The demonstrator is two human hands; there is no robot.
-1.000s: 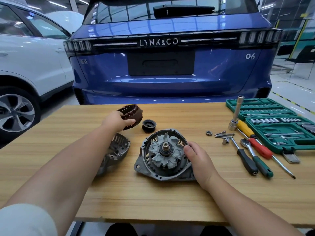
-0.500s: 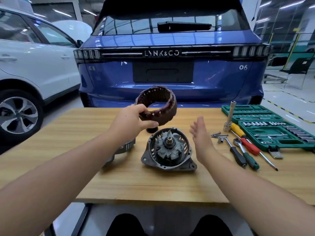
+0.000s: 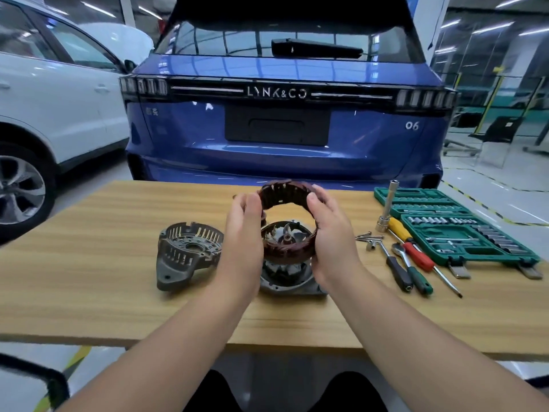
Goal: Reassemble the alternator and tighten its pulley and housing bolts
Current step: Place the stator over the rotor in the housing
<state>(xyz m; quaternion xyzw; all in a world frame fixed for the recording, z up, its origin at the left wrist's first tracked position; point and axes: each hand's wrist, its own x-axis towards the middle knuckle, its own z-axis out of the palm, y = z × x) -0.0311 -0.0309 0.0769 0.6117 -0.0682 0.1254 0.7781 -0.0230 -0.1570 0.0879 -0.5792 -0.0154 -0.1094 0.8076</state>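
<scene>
The brown copper-wound stator ring (image 3: 286, 251) hangs just above the front housing (image 3: 292, 285), which lies on the wooden table (image 3: 89, 292) with its rotor fan and shaft (image 3: 286, 237) showing through the ring. My left hand (image 3: 243, 236) grips the ring's left side. Its right side is held by my right hand (image 3: 329, 233). The grey rear housing cover (image 3: 187, 254) lies on the table to the left, clear of both hands. The pulley is hidden behind my hands.
Loose bolts (image 3: 367, 237), a socket extension (image 3: 386, 209), a ratchet (image 3: 408, 263) and screwdrivers (image 3: 411, 248) lie to the right. A green open socket case (image 3: 463, 230) sits at the far right. A blue car (image 3: 282, 120) stands behind the table.
My left hand carried the stator ring from the table's back to above the front housing. My right hand left the housing rim, rose open, then took hold of the ring's right side.
</scene>
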